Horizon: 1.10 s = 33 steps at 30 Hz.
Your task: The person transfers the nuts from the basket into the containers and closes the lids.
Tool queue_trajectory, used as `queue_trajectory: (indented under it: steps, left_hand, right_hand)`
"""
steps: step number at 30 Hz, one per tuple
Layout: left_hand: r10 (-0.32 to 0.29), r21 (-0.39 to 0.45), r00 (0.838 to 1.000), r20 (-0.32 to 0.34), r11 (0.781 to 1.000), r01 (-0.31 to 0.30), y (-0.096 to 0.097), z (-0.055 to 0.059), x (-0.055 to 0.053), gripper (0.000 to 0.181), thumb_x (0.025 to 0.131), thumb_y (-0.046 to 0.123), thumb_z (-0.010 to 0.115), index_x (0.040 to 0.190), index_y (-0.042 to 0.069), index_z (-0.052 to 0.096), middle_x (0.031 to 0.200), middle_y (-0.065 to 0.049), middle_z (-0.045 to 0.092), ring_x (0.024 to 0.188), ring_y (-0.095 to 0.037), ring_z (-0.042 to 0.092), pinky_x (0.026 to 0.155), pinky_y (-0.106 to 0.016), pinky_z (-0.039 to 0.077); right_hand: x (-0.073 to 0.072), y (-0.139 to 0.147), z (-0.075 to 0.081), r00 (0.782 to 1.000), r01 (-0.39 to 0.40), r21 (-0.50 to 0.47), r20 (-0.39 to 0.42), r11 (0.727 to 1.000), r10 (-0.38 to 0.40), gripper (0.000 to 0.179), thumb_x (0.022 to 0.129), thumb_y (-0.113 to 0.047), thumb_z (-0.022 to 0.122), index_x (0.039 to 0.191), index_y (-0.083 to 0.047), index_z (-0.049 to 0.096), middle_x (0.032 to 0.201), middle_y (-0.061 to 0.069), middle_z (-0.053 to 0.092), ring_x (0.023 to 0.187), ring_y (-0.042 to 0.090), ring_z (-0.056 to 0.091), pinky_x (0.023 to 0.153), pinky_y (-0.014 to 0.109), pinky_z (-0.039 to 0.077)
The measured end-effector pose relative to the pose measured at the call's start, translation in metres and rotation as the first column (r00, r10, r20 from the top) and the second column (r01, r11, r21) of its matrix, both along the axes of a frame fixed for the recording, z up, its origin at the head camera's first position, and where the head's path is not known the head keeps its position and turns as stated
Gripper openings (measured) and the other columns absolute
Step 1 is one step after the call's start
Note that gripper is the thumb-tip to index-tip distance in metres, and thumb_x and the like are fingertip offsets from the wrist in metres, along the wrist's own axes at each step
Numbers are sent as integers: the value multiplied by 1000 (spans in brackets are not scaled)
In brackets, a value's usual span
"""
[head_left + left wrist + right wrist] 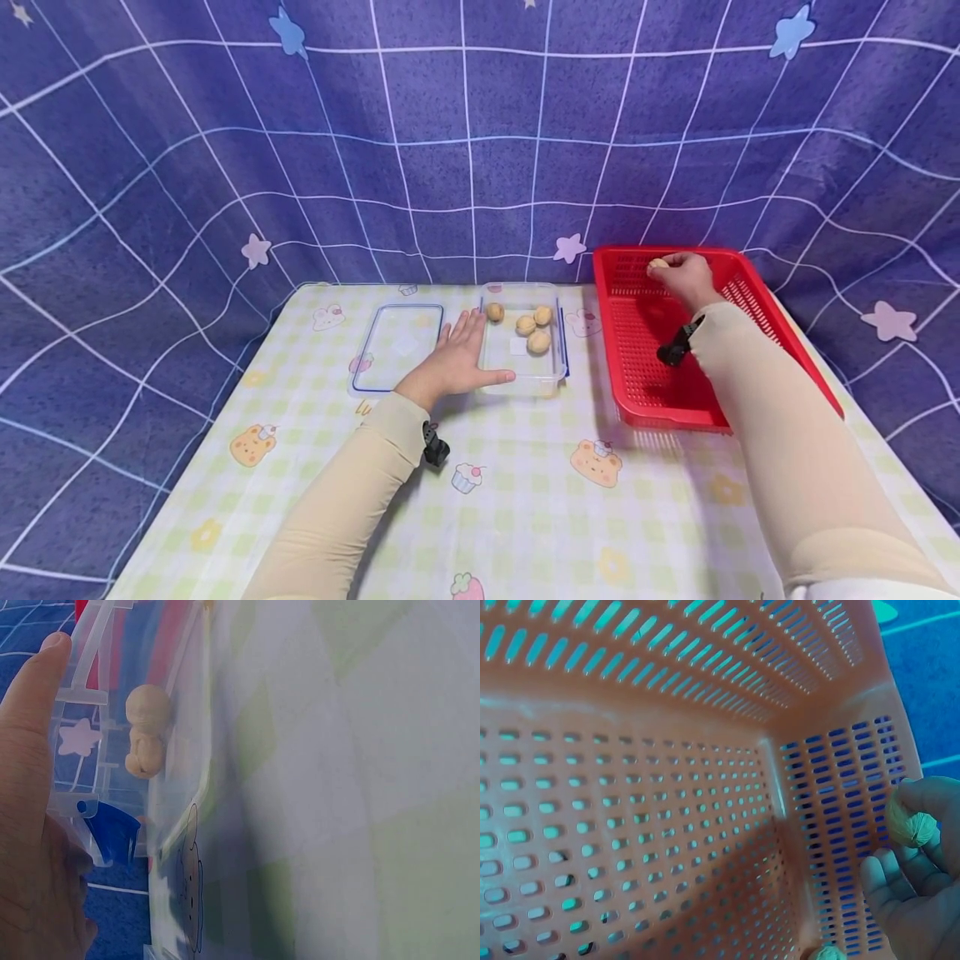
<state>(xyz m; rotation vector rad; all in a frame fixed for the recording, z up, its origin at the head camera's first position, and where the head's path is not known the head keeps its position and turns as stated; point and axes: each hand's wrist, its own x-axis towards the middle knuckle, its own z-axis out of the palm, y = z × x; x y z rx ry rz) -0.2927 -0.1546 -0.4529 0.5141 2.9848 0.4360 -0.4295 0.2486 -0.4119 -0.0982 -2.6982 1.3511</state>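
My right hand (688, 279) pinches a walnut (909, 823) between thumb and fingers, inside the far end of the red plastic basket (622, 392). Another walnut (828, 952) peeks in at the bottom of the right wrist view, on the basket's floor. At the table's middle stands a clear plastic box (525, 385) with several walnuts (538, 342) in it. My left hand (459, 358) lies along the box's left side, fingers straight and spread, thumb reaching across the near edge. In the left wrist view a blue clip flap (112, 834) shows on the box.
A clear lid with a blue seal (397, 390) lies flat to the left of the box. Behind the table hangs a blue curtain (420, 167) with a grid and stars. A checked cloth with printed animals (525, 517) covers the table.
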Motion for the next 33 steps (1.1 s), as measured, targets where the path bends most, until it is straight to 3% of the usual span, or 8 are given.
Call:
queue_trajectory:
  steps: [4, 8, 24, 29, 33]
  left_hand:
    - [0, -7, 1000, -5, 1000, 0, 0, -1, -1, 123, 83, 82, 55, 162, 2, 4, 169, -17, 0, 155, -29, -7, 123, -56, -1]
    - [-2, -11, 1000, -3, 1000, 2, -1, -3, -1, 125, 82, 84, 53, 162, 2, 4, 169, -16, 0, 156, -29, -7, 123, -56, -2]
    - [-7, -16, 1000, -1, 1000, 7, -1, 0, -1, 126, 81, 86, 51, 162, 2, 3, 169, -16, -2, 155, -30, -7, 123, -53, -7]
    - [-4, -29, 1000, -3, 1000, 4, 0, 0, -1, 126, 81, 86, 50, 162, 3, 2, 169, -17, -1, 155, -29, -7, 124, -55, -1]
    - [0, -28, 1000, 11, 1000, 0, 1, 0, 0, 125, 82, 85, 51, 162, 3, 0, 169, -16, -3, 155, -29, -8, 123, -53, -4]
  right_hand:
    - [-1, -5, 3, 1000, 9, -20, -6, 1000, -9, 45, 92, -28, 72, 121, 5, 63, 91, 0, 61, 82, 12, 53, 70, 22, 44]
    - [2, -11, 7, 1000, -1, -51, -30, 999, 0, 43, 91, -25, 74, 119, 6, 63, 82, -9, 57, 75, 5, 51, 67, 20, 44]
    - [3, -38, 19, 992, -30, -87, -124, 996, 19, 41, 89, -22, 76, 117, 5, 65, 87, -7, 59, 82, 8, 50, 72, 20, 41]
    - [3, -45, 22, 988, -54, -125, -148, 991, 36, 39, 88, -19, 76, 116, 7, 65, 83, -8, 59, 78, 5, 51, 70, 19, 42]
    - [3, -51, 24, 986, -65, -147, -162, 987, 41, 37, 87, -17, 76, 114, 7, 65, 82, -9, 60, 74, 2, 51, 68, 17, 42]
